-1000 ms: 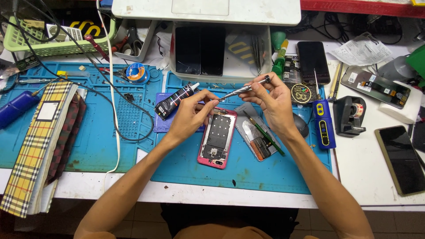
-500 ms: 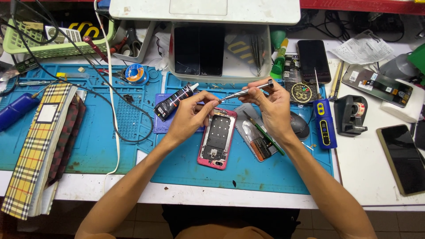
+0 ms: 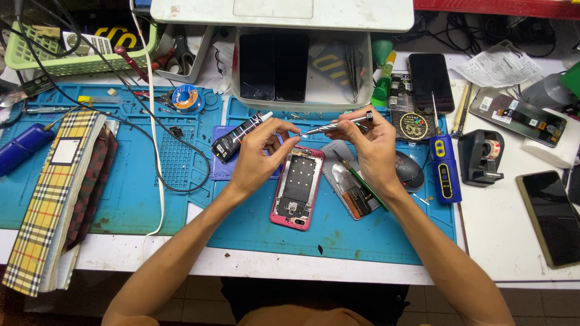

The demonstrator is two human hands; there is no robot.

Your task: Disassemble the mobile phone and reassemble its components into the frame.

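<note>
Seen from above, a person's two bare arms reach over a blue work mat (image 3: pixel 109 199) on a cluttered white bench. Directly below the hands lies an opened phone in a pink frame (image 3: pixel 297 188), back cover off, its dark inner plate showing; it rests flat near the middle of the mat.

Gripped in the left hand (image 3: pixel 260 158) is a small black glue tube (image 3: pixel 237 137), its white nozzle pointing up and to the right, with the thumb and forefinger pinched together near the tip of a thin metal tool. That slim silver tool (image 3: pixel 337 125) is held almost level in the curled fingers of the right hand (image 3: pixel 374 150), its point meeting the left fingertips (what sits between them is too small to tell).

Just right of the phone lie a loose metal part and a green-handled tool (image 3: pixel 362 190). Farther right are a blue electric screwdriver (image 3: pixel 446 169), a black tape dispenser (image 3: pixel 480 158) and a dark phone (image 3: pixel 553 217). At the left edge sits a yellow plaid cloth (image 3: pixel 48 199).
</note>
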